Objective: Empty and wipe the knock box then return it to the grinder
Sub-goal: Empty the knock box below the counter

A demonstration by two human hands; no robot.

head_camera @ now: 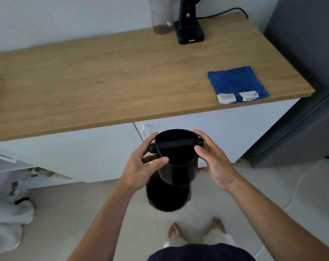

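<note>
The black knock box [176, 159], with a bar across its mouth, is upright in the air in front of the counter. My left hand [143, 166] grips its left side and my right hand [212, 161] grips its right side. Directly below it on the floor stands a round black bin [167, 198] with its mouth showing. A folded blue cloth [237, 83] lies at the right end of the wooden counter [103, 81]. The black grinder [189, 25] stands at the back of the counter, its top cut off by the frame.
A clear jar [162, 17] with brown contents stands left of the grinder. A grey fridge [306, 72] flanks the counter's right end. White cabinets [84, 151] sit under the counter. White fabric [7, 213] lies on the floor at left. My bare feet [195, 228] stand behind the bin.
</note>
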